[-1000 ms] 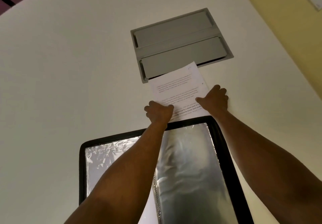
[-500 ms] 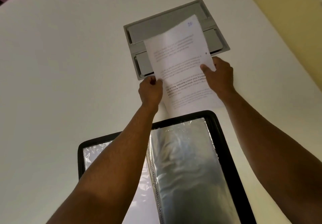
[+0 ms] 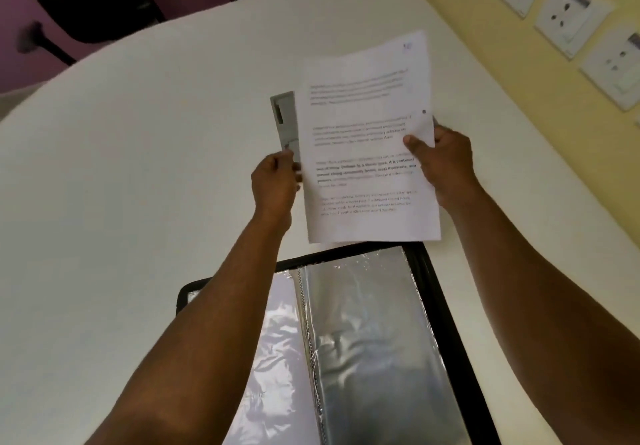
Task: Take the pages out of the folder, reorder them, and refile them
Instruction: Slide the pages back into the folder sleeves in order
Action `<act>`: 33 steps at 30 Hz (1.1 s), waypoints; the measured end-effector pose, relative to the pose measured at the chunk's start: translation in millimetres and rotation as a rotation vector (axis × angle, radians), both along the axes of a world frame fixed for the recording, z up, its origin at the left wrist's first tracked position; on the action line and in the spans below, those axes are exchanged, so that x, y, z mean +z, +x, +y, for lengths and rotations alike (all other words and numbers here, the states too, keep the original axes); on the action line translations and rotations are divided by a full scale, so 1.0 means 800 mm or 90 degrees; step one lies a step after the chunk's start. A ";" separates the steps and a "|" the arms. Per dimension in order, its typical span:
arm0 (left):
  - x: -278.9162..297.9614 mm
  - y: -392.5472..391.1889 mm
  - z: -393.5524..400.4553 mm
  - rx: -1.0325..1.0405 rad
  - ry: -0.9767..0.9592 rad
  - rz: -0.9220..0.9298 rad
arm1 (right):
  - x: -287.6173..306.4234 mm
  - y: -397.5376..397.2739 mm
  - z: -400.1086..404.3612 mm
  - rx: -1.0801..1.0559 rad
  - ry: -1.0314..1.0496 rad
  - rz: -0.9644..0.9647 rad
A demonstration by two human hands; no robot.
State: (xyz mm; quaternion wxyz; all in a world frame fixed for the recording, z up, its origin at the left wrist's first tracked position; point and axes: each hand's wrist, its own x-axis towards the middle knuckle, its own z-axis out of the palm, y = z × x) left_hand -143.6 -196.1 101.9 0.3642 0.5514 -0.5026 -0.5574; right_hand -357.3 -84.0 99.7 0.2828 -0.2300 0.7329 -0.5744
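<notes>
White page [image 3: 367,140], text blurred, hides most of grey panel [image 3: 284,115].

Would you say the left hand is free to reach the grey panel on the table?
Probably not yet: the left hand grips the printed page, which hangs over most of the grey panel.

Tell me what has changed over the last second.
The printed page, first flat on the table under both hands, has been lifted clear and held up. The left hand pinches its left edge, the right hand its right edge. The open folder and grey hatch stayed put.
</notes>
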 end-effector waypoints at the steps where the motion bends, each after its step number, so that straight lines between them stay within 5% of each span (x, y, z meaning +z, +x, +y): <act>1: -0.008 0.008 0.011 0.013 0.001 -0.015 | 0.001 0.003 0.011 -0.027 -0.003 -0.009; 5: -0.064 0.045 0.068 -0.048 -0.077 -0.234 | -0.003 0.014 0.056 -0.116 -0.007 -0.058; 10: -0.125 0.089 0.141 -0.328 -0.163 -0.535 | -0.017 0.029 0.099 -0.174 -0.001 -0.127; 18: -0.171 0.077 0.169 -0.568 -0.305 -0.773 | -0.024 0.030 0.134 -0.213 -0.020 -0.187; 24: -0.171 0.079 0.178 -0.524 -0.392 -0.767 | -0.028 0.027 0.138 -0.208 -0.004 -0.172; 33: -0.150 0.059 0.142 -0.551 -0.348 -0.727 | -0.028 0.021 0.129 -0.214 -0.005 -0.172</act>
